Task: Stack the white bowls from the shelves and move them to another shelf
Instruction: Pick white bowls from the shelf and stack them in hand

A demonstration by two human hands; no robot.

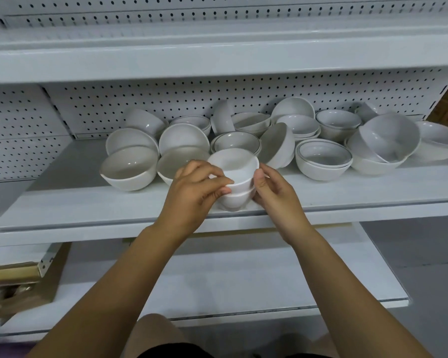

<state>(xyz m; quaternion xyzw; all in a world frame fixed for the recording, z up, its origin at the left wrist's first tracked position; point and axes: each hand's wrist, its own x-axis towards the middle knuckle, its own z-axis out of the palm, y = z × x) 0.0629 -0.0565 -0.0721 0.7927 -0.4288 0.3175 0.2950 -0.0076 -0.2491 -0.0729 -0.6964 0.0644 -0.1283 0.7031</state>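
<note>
Stack in hand: a small stack of white bowls (234,180), two nested as far as can be told, is held upright near the front edge of the middle shelf (75,202); whether its foot rests on the shelf cannot be told
Left hand (192,192): closed on the left wall of the stack, fingertips pressed where the two rims meet
Right hand (274,189): closed on the right wall of the stack, thumb laid against the upper bowl
Loose bowls (321,161): many more are scattered behind on the same shelf, some upright, some tilted on their sides, some already nested in twos or threes
Backing: a perforated panel (140,99) is seen behind the bowls
Lower shelf (243,280): bare, and judged a possible destination
Handling: the bowls are judged stiff, glossy, fairly slippery and breakable if knocked; weight is expected to grow as the stack rises
Where to hold: the outer walls are best gripped from both sides, with support under the foot once the stack is tall
Progress: judged early, since most bowls are not yet stacked
</note>
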